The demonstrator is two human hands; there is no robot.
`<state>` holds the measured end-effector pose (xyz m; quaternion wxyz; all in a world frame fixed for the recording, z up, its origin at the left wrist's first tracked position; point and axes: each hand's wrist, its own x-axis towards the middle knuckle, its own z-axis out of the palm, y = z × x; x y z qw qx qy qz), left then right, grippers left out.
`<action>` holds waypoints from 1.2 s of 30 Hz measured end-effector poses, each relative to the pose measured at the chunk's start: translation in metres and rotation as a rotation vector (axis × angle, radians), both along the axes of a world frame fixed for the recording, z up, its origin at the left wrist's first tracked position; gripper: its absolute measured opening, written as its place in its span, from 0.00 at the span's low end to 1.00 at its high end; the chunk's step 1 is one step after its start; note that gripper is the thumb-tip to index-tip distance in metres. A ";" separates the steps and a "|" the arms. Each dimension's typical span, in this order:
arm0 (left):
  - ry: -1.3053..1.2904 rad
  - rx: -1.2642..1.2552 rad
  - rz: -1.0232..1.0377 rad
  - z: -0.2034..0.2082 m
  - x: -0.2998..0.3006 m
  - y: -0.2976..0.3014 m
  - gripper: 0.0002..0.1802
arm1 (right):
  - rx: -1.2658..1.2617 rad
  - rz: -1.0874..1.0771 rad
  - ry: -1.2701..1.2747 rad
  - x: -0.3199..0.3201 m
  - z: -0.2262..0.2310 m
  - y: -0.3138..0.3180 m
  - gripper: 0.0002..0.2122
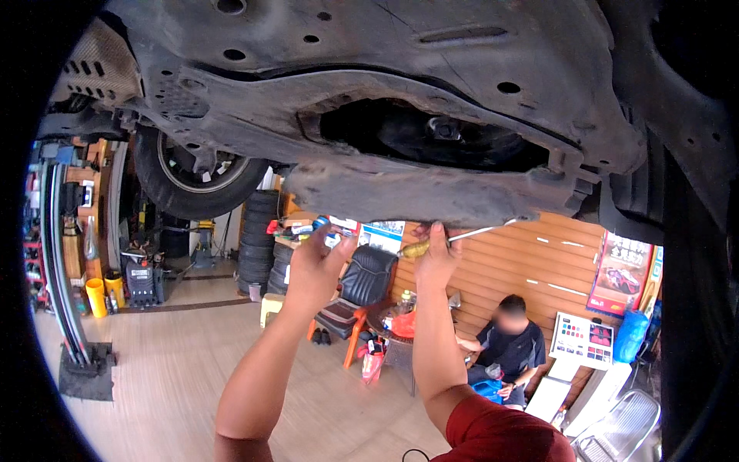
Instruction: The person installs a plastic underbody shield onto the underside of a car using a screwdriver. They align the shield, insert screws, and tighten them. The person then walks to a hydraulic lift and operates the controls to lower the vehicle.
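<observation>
Overhead, a dark, dusty underbody splash panel (pixel 408 191) hangs below a large opening in the car's underside (pixel 369 46). My right hand (pixel 437 258) is raised to the panel's lower edge, wrapped round the yellowish handle of a screwdriver (pixel 414 249). Its pale shaft slants up to the right, and the tip meets the panel's edge near a small fastener (pixel 523 219). To the left, my left hand (pixel 322 266) is up just under the same edge, fingers apart and nothing visible in them. Whether its fingertips touch the panel cannot be made out.
A car wheel (pixel 200 173) hangs at the left, beyond it a lift post (pixel 65 269). Stacked tires (pixel 258 239), a black chair (pixel 366 277) and a small table (pixel 389 319) stand behind my arms. Another person (pixel 508 346) sits by the wooden wall, near a metal chair (pixel 620 427).
</observation>
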<state>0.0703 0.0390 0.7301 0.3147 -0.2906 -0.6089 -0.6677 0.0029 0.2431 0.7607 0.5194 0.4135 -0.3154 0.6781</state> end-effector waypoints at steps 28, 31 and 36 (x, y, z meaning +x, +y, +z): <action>0.016 0.549 -0.423 0.115 -0.004 0.077 0.27 | -0.362 0.136 -0.025 0.049 0.059 -0.004 0.24; 0.044 0.560 -0.454 0.111 -0.008 0.077 0.59 | -0.349 -0.145 0.136 0.071 0.063 -0.004 0.25; 0.110 0.615 -0.361 0.109 0.003 0.083 0.45 | -0.314 -0.273 0.162 0.069 0.082 0.005 0.26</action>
